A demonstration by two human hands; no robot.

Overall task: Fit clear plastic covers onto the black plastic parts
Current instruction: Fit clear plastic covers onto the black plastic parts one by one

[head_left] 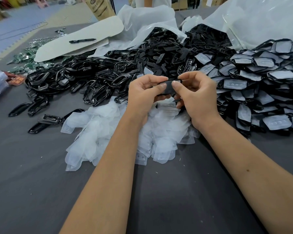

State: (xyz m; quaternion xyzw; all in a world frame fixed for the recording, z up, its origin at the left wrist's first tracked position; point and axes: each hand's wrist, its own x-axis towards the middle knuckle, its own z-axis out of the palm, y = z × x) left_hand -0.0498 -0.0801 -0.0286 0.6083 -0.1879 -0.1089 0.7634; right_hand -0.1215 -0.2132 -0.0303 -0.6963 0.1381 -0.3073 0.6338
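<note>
My left hand [145, 93] and my right hand [195, 97] hold one black plastic part [167, 88] between them above the table, both thumbs pressing on its top face. Whether a clear cover lies on it I cannot tell. Under my hands lies a heap of clear plastic covers [108, 132]. A pile of bare black frames [78, 78] spreads to the left. On the right is a pile of black parts with clear covers fitted [260, 85].
Grey cloth covers the table [32, 183]. Behind are open plastic bags with more black pieces [167, 48], a white card [78, 43] with a black marker [82, 40] on it, and green circuit boards [24, 56] at far left. A person stands at the back.
</note>
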